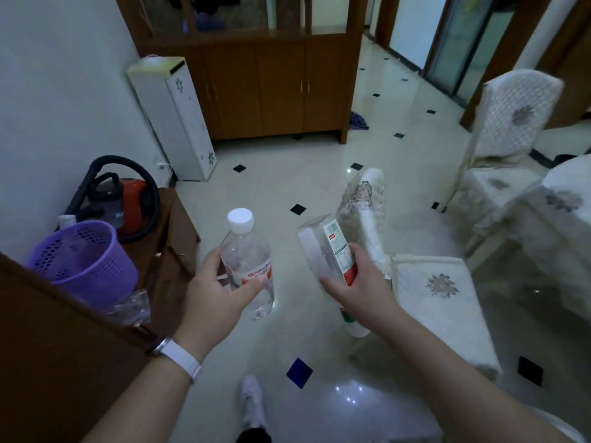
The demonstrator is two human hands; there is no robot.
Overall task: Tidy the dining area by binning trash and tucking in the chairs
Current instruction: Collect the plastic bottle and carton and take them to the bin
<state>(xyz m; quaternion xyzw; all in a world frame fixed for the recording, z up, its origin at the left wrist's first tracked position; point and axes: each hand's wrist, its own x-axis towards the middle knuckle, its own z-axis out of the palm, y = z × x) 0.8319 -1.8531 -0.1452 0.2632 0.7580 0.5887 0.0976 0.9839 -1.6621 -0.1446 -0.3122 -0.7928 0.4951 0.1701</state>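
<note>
**Q:** Where is the trash?

**A:** In hand, over the tiled floor (287, 174). The left hand (220, 282) grips a clear bottle (248, 260), thumb and fingers wrapped round its orange label. The right hand (358, 282) holds a wrapped pack (323, 247), fingers curled round its red-and-green label.

**Q:** How do they look?

**A:** The bottle is capped in white, upright and seemingly empty. The pack is clear plastic, tilted, with one end poking out below the palm.

**Q:** How far along is the job?

**A:** Early, by appearances. Neither piece is binned. A purple basket (80, 228), the likely bin, sits on a low wooden stand to the left, near the bottle but not under it. A crumpled clear bag (131, 305) lies just beside it.

**Q:** And the chairs?

**A:** A near chair (431, 292) and a far chair (505, 132), both in cream covers, stand out in the open floor. Neither looks tucked in.

**Q:** Anything else?

**A:** A red vacuum (128, 199) behind the basket, and a wooden cabinet (271, 91) at the back wall.
</note>
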